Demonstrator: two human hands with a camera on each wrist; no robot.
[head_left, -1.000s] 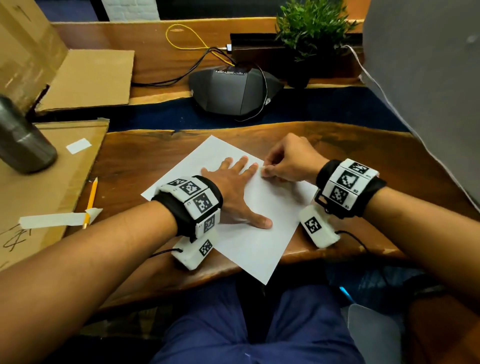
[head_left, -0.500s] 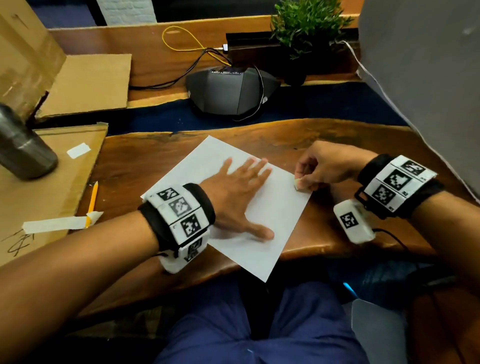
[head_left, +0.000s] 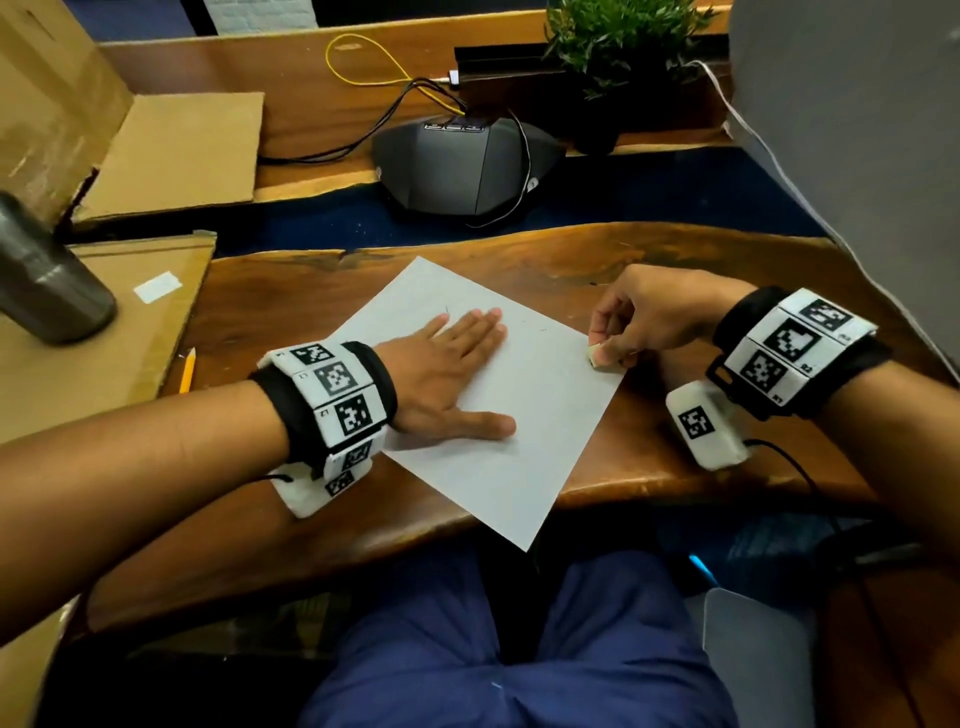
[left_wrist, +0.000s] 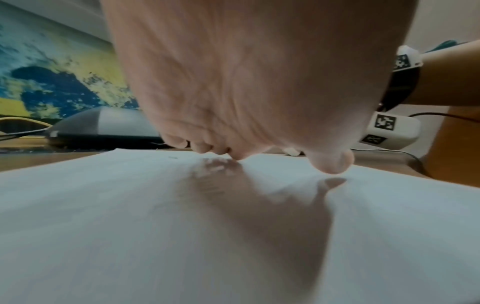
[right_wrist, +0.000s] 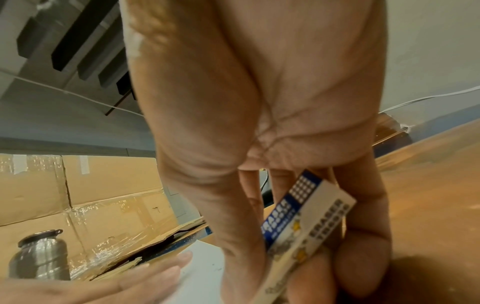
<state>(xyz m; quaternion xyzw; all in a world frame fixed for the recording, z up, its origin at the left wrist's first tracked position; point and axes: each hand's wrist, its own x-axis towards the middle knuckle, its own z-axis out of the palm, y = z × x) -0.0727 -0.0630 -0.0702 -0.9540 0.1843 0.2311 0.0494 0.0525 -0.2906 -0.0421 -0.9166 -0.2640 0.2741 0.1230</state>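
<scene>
A white sheet of paper (head_left: 524, 415) lies slanted on the wooden desk (head_left: 649, 270), one corner hanging over the near edge. My left hand (head_left: 457, 374) lies flat on it, fingers straight, pressing it down; the left wrist view shows the palm (left_wrist: 246, 82) just above the paper (left_wrist: 130, 226). My right hand (head_left: 644, 317) is at the paper's right edge and pinches a small white eraser (head_left: 597, 359). In the right wrist view the eraser (right_wrist: 309, 218) has a blue and white sleeve and sits between the thumb and fingers.
A yellow pencil (head_left: 187, 370) lies left of the paper beside a cardboard sheet (head_left: 78, 374). A steel bottle (head_left: 47, 280) stands on the cardboard. A grey conference phone (head_left: 462, 166) with cables and a potted plant (head_left: 618, 47) sit behind. A grey panel (head_left: 857, 130) rises at right.
My right hand has drawn the eraser rightward from beside the left fingertips to the paper's right edge. The left hand has stayed flat on the paper.
</scene>
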